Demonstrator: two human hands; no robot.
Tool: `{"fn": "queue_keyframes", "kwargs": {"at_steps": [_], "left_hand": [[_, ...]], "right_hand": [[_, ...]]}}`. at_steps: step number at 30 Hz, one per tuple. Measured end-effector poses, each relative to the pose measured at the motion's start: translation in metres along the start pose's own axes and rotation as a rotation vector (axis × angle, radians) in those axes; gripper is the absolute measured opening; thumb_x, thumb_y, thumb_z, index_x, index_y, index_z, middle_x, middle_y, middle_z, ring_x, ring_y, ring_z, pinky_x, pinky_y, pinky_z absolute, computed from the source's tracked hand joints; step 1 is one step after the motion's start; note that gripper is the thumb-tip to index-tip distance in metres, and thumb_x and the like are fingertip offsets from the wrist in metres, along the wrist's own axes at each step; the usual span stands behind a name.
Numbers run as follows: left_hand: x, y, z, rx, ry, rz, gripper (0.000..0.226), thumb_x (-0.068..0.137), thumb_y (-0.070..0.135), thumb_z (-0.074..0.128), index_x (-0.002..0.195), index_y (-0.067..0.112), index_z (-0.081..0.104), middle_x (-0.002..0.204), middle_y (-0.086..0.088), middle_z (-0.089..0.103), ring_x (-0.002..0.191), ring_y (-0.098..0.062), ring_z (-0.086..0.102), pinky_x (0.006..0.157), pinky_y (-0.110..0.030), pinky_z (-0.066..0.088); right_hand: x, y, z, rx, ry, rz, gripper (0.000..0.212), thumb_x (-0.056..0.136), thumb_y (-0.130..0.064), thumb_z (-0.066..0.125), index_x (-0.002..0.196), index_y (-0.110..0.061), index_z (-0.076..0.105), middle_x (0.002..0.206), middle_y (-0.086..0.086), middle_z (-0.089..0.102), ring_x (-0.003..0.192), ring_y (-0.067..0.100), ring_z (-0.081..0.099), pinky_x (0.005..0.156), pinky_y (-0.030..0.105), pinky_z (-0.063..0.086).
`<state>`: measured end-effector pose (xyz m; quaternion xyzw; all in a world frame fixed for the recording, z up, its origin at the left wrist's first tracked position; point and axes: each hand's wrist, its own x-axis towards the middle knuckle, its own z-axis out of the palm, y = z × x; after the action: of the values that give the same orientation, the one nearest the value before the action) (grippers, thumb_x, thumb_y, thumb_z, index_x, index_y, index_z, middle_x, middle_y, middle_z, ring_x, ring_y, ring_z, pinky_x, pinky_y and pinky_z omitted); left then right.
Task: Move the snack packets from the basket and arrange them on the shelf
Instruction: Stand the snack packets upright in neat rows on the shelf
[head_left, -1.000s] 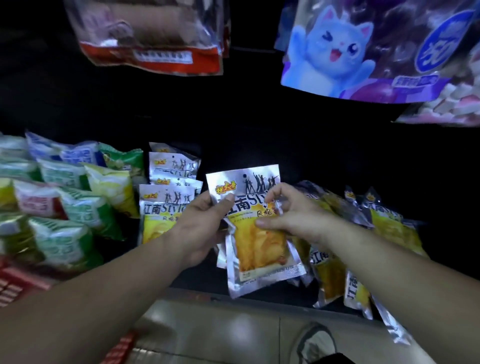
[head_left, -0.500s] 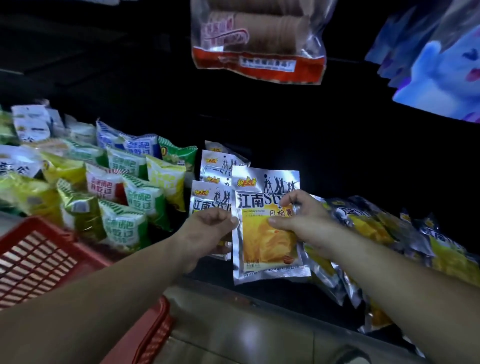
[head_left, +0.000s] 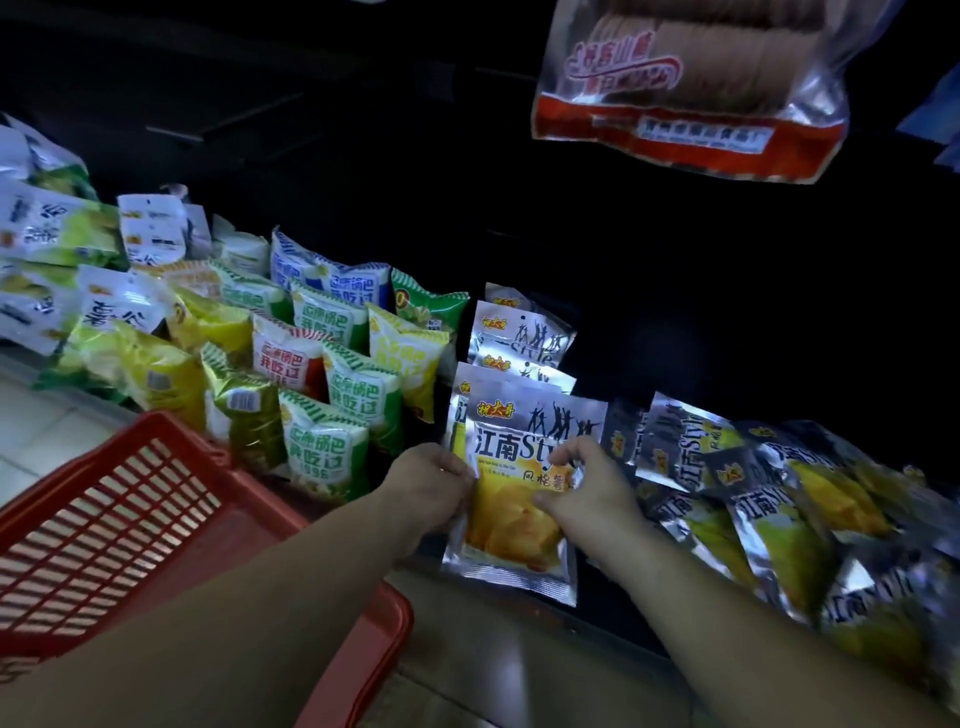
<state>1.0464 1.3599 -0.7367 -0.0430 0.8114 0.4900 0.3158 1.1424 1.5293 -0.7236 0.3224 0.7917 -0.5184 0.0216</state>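
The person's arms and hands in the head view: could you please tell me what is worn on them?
Nothing shows: the left hand and right hand are bare, without gloves, and both forearms are uncovered, with no sleeves, watch or wristband in view.

Dim, dark shelf recess; foil glare, blurred right edge, wide-angle bending.

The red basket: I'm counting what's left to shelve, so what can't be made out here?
- Red basket, head view: the left forearm and the frame's bottom edge cover its near part; contents uncertain.
- Silver packet: left hand and right hand cover its sides.
- Packets at right: blurred, overlapping, uncountable.
- Shelf back: too dark.
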Motion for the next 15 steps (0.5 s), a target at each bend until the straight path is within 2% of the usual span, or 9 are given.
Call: {"fn": "queue_keyframes", "kwargs": {"at_steps": [2, 4, 7, 10, 15], "left_hand": [[0.006, -0.01, -0.006, 0.109, 0.033, -0.013, 0.01, 0.086, 0.013, 0.072, 0.079, 0.015, 0.067, 0.078, -0.009, 0.068, 0.069, -0.026, 0.064, 0.066, -0.035, 0.059], [0.004, -0.016, -0.01, 0.178, -0.034, -0.043, 0.009, 0.087, 0.008, 0.069, 0.083, 0.016, 0.069, 0.081, -0.01, 0.066, 0.07, -0.025, 0.061, 0.059, -0.028, 0.052], [0.007, -0.025, -0.015, 0.198, -0.146, -0.072, 0.027, 0.085, 0.001, 0.07, 0.106, 0.018, 0.072, 0.096, -0.011, 0.066, 0.074, -0.022, 0.06, 0.065, -0.027, 0.051], [0.01, -0.028, -0.02, 0.198, -0.171, -0.067, 0.044, 0.087, -0.005, 0.065, 0.125, 0.015, 0.066, 0.101, -0.008, 0.064, 0.072, -0.015, 0.058, 0.06, -0.021, 0.05], [0.019, -0.033, -0.017, 0.244, -0.182, -0.075, 0.063, 0.084, 0.002, 0.074, 0.142, 0.021, 0.057, 0.114, -0.006, 0.065, 0.087, -0.023, 0.066, 0.074, -0.032, 0.057]], "right_hand": [[0.005, 0.007, 0.022, 0.03, 0.025, -0.011, 0.031, 0.089, -0.012, 0.075, 0.101, -0.029, 0.052, 0.107, -0.006, 0.054, 0.083, 0.015, 0.063, 0.062, 0.027, 0.046], [0.012, 0.01, 0.04, 0.027, 0.036, -0.042, 0.029, 0.091, -0.013, 0.074, 0.102, -0.029, 0.052, 0.103, -0.007, 0.054, 0.091, 0.01, 0.061, 0.063, 0.028, 0.044], [0.029, 0.01, 0.055, 0.008, 0.041, -0.091, 0.03, 0.092, -0.011, 0.072, 0.102, -0.028, 0.05, 0.106, -0.011, 0.055, 0.077, 0.009, 0.053, 0.062, 0.027, 0.042], [0.045, 0.01, 0.059, -0.02, 0.037, -0.137, 0.033, 0.091, -0.008, 0.072, 0.098, -0.03, 0.049, 0.107, -0.011, 0.057, 0.071, 0.007, 0.048, 0.06, 0.027, 0.042], [0.048, 0.032, 0.064, -0.061, 0.006, -0.121, 0.031, 0.089, -0.012, 0.076, 0.094, -0.026, 0.049, 0.103, -0.01, 0.056, 0.082, 0.014, 0.053, 0.064, 0.025, 0.043]]}}
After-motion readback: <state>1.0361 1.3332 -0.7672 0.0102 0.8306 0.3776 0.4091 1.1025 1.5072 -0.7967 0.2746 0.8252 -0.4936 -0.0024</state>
